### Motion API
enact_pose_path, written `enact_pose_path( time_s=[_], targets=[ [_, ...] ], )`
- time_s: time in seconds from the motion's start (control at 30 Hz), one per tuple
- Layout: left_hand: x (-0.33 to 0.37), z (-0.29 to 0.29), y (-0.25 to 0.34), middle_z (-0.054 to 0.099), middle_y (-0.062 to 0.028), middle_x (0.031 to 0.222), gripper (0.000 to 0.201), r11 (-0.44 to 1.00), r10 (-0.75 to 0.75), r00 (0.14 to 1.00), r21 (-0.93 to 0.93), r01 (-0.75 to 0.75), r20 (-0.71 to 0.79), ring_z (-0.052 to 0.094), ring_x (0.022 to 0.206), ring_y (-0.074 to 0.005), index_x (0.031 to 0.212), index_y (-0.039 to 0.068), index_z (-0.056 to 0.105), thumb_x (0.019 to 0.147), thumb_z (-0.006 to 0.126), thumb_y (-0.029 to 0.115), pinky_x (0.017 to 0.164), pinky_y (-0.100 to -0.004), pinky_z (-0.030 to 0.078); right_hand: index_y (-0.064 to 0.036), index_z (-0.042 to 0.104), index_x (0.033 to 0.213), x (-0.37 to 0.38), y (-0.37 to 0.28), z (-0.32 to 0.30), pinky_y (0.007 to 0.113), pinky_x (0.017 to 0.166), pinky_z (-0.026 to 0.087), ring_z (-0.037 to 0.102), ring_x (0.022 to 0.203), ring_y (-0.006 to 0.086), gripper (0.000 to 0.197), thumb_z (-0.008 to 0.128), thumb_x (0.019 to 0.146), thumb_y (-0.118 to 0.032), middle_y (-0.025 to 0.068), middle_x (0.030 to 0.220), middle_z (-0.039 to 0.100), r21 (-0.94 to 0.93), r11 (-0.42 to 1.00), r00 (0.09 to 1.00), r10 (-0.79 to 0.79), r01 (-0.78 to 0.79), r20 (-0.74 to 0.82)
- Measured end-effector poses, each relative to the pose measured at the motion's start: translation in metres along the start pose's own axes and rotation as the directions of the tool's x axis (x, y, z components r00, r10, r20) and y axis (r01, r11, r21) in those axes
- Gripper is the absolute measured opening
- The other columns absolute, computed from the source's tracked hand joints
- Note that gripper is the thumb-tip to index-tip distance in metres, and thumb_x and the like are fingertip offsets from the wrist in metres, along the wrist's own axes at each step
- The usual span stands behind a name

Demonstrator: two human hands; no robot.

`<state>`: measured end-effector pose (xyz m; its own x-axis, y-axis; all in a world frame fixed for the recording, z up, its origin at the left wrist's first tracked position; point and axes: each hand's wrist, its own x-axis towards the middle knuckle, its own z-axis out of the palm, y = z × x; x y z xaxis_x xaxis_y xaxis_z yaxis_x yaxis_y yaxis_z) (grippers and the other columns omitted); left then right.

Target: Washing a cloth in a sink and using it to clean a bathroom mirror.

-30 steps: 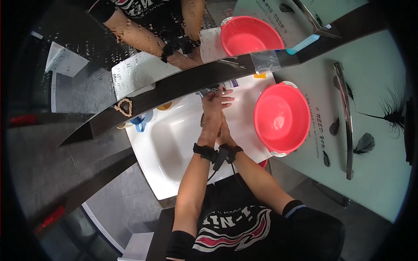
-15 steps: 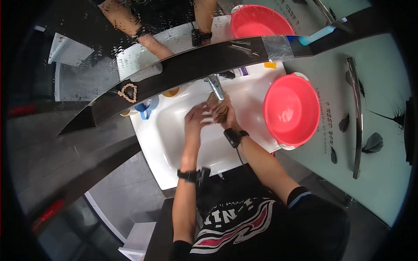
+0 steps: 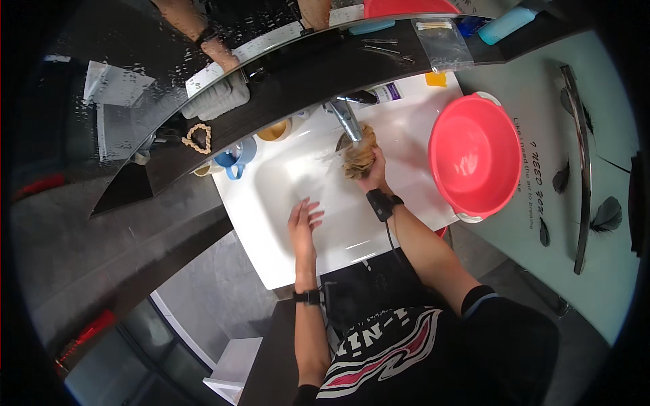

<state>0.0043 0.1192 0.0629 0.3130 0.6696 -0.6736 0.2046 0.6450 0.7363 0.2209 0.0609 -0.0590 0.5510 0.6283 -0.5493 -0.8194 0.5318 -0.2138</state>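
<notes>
A crumpled, wet-looking tan cloth (image 3: 360, 157) is under the chrome faucet (image 3: 345, 122) at the back of the white sink (image 3: 284, 186). My right hand (image 3: 374, 174) grips it from the right side, its fingers partly hidden by the folds. Whitish water splashes beside the cloth, just left of the spout. Nearer to me, over the front left of the basin, my left hand (image 3: 306, 220) is empty with its fingers apart, away from the cloth.
A pink plastic basin (image 3: 477, 155) rests on the sink's right side. Blue (image 3: 233, 161) and yellow cups (image 3: 274, 131) stand at the back left. Above the faucet runs a dark shelf (image 3: 318, 74) bearing a clear bag (image 3: 443, 47) and a light-blue bottle (image 3: 508, 27).
My left hand has come away from the cloth, toward me. The right hand keeps the cloth under the faucet, where more of its tan surface shows. The whole view has shifted slightly.
</notes>
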Motion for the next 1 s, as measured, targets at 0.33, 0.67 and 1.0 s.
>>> enact_pose_path(
  time_s=[0.33,0.67,1.0],
  targets=[
    [0.119,0.101,-0.013,0.066,-0.0069,0.119,0.042,0.980,-0.034,0.973,0.201,-0.012,0.227,0.062,0.109,-0.0172,0.132,0.002,0.058,0.102,0.055,0.032,0.088,-0.0323,0.053,-0.0055,0.052,0.133,-0.036,-0.006,0.001,0.046,0.088,0.055,0.065,0.106,0.0317,0.052,0.045,0.091,-0.035,0.0144,0.122,0.064,-0.090,0.995,0.999,0.039,-0.035,0.038],
    [0.160,0.116,-0.026,0.072,-0.0088,0.093,0.025,0.954,0.023,0.911,0.263,-0.143,0.412,0.072,0.078,-0.0180,0.113,-0.002,0.068,0.096,0.062,0.015,0.066,-0.0290,0.056,-0.0019,0.045,0.141,-0.054,-0.054,-0.027,0.044,0.091,0.054,0.064,0.110,0.0310,0.059,0.042,0.091,-0.033,0.0166,0.129,0.060,-0.131,0.984,0.992,0.126,-0.120,0.032],
    [0.144,0.132,-0.005,0.072,-0.0186,0.094,0.025,0.663,0.181,0.923,0.651,-0.370,0.340,0.070,0.082,-0.0302,0.105,0.000,0.068,0.094,0.065,0.023,0.074,-0.0390,0.052,-0.0043,0.050,0.139,-0.039,-0.043,-0.029,0.039,0.081,0.057,0.067,0.100,0.0256,0.057,0.034,0.097,-0.039,0.0139,0.123,0.064,-0.129,0.979,0.979,0.173,-0.158,0.112]
  ],
)
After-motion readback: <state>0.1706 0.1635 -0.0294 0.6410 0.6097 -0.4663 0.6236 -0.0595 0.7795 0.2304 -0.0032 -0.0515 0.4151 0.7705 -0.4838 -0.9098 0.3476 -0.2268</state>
